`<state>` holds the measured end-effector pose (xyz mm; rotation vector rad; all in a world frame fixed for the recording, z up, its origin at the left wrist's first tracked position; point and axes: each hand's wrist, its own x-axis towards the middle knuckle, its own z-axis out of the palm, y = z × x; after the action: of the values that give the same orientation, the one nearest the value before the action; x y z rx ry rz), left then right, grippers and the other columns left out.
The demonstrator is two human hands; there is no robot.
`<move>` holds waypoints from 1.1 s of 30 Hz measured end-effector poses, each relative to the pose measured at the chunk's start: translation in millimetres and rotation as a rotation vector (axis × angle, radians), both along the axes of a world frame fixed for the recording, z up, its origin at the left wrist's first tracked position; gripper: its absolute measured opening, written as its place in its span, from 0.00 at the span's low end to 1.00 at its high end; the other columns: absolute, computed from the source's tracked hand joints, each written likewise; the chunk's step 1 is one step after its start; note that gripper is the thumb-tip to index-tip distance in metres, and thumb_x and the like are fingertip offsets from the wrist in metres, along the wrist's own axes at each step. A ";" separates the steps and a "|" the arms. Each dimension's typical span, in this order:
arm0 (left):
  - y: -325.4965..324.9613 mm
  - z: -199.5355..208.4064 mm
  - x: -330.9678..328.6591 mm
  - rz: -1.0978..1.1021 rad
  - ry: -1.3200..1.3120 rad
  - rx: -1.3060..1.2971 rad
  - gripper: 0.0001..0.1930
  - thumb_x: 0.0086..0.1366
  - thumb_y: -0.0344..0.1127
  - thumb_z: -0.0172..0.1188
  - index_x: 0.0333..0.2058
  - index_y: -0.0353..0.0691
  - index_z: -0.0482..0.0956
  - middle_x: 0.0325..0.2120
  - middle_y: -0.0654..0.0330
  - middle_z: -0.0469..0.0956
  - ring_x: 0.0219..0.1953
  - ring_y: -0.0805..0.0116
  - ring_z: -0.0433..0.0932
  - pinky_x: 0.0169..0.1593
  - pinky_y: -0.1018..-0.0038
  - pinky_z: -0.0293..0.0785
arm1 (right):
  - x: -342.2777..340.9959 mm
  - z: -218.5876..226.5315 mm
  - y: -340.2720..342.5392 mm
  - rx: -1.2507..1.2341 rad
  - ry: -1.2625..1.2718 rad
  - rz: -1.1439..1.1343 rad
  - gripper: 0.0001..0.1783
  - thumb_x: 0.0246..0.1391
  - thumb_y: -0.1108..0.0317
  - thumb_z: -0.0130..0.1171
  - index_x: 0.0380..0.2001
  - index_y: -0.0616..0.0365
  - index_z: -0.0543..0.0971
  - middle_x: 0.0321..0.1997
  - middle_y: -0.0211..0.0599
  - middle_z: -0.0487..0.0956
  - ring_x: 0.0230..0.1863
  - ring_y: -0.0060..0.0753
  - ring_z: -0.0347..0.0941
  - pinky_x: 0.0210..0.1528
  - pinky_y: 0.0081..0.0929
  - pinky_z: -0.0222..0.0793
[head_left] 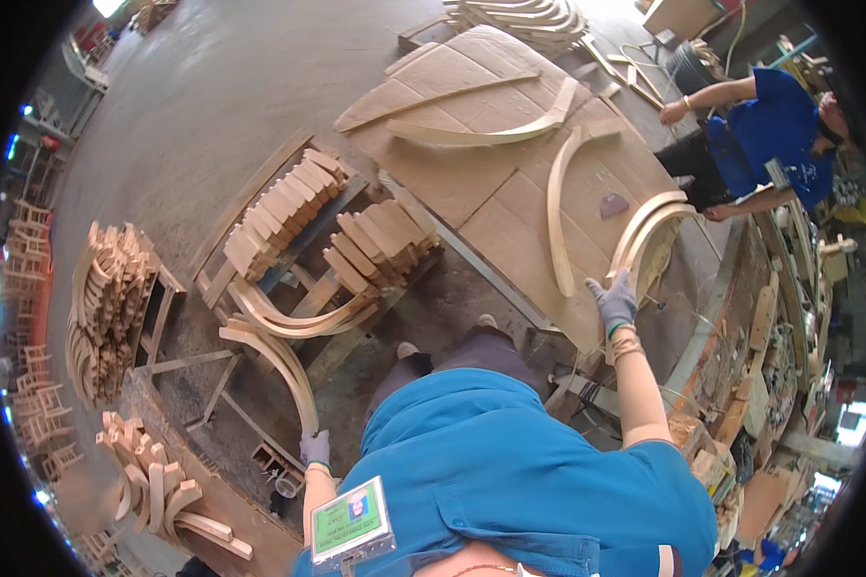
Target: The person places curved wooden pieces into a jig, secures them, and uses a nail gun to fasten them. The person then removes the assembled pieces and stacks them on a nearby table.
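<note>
A grey, faintly glossy floor stretches past wooden chairs at far left.

There were 1 L grip, 1 R grip, approx. 2 held pcs at L, approx. 2 nested arcs at R, 2 loose bent pcs + 1 straight strip on 1 cardboard-topped surface, 2 rows of wood ends, min. 3 piles of curved wood (pcs overlapped, no exact ct.), 2 shoes, 1 ID badge, 1 co-worker.
</note>
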<state>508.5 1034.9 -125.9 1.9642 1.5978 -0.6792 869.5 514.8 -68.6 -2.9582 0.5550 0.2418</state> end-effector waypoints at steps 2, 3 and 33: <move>-4.3 3.3 -12.8 -0.015 0.015 0.035 0.35 0.49 0.49 0.63 0.54 0.36 0.69 0.49 0.43 0.72 0.53 0.46 0.70 0.56 0.61 0.66 | 13.6 -6.8 -23.0 -0.190 -0.008 -0.096 0.60 0.37 0.30 0.60 0.64 0.63 0.52 0.59 0.59 0.65 0.59 0.58 0.63 0.61 0.48 0.55; -8.4 3.5 -15.7 -0.005 0.063 0.029 0.34 0.50 0.49 0.62 0.55 0.38 0.68 0.50 0.44 0.72 0.54 0.47 0.69 0.57 0.62 0.65 | 26.6 -8.7 -37.3 -0.281 -0.016 -0.133 0.64 0.34 0.27 0.59 0.64 0.63 0.51 0.61 0.61 0.63 0.61 0.59 0.60 0.62 0.51 0.53; -138.0 34.5 11.4 -0.115 0.145 0.000 0.34 0.56 0.51 0.58 0.58 0.42 0.63 0.57 0.50 0.65 0.59 0.52 0.64 0.60 0.62 0.60 | 151.7 -128.5 -154.1 0.685 -0.243 -0.258 0.28 0.35 0.68 0.71 0.39 0.76 0.74 0.39 0.47 0.78 0.36 0.37 0.74 0.40 0.32 0.73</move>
<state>519.9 896.8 -91.4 2.0598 1.5763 -0.8857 1021.2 360.7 -197.1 -2.1910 0.6508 0.0300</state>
